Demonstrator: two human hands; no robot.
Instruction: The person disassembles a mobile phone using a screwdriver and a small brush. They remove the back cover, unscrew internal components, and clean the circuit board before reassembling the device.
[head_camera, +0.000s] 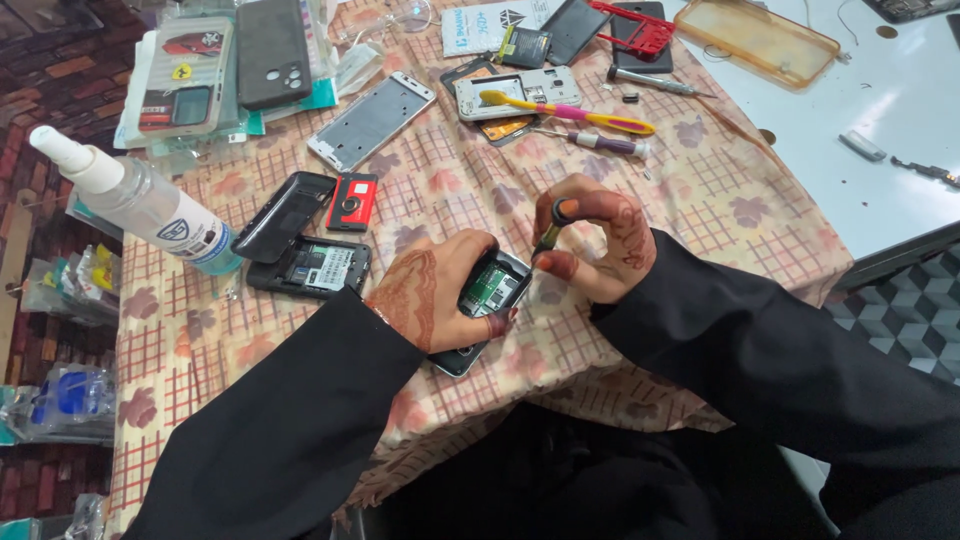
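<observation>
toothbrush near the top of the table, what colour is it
The toothbrush is yellow with pink on the handle, seen in the head view.

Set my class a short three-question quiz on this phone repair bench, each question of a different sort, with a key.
1. True or false: the left hand steadies the opened phone.
2. The right hand holds a: A toothbrush, B small screwdriver, C spray bottle.
3. What lies across the bare phone frame at the top of the cloth?

Key: 1 true; 2 B; 3 the yellow and pink toothbrush.
</observation>
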